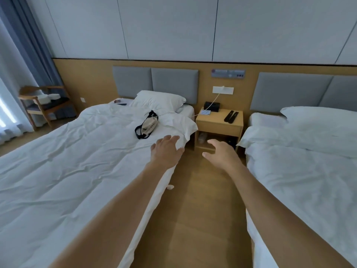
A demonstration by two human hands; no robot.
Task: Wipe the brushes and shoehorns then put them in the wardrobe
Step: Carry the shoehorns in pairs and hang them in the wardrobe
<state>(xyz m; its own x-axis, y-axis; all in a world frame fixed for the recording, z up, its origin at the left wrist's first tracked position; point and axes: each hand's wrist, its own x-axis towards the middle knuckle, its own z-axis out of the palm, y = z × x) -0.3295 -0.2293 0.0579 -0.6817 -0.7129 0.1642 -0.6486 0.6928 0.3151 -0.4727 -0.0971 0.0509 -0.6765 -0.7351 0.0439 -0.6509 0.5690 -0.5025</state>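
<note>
Judging by the scene, the task stands at its very start: nothing is in hand, and the person is reaching down the aisle between two beds toward the nightstand (219, 123). The left hand (166, 149) hangs over the corner of the left bed (67, 161) with its fingers straight and a little spread, holding nothing; the right hand (220, 151) is stretched out over the floor with relaxed, slightly parted fingers, also holding nothing. The task's things appear to be the two long dark pieces (231, 116) lying side by side on the nightstand's worktop, toward its right; at this range it cannot be told whether they are brushes, shoehorns or one of each, and only two show. No wiping cloth and no wardrobe are in view. The next move, as I judge it, calls for stepping closer and lifting those two pieces, then finding something to wipe them with. By count otherwise: two beds, one nightstand, one black box (212, 106) at the back of the worktop, one small striped item (205, 112) near its left, one waist bag (146, 127) on the left bed, and one wooden chair (45, 105) by the curtain.
</note>
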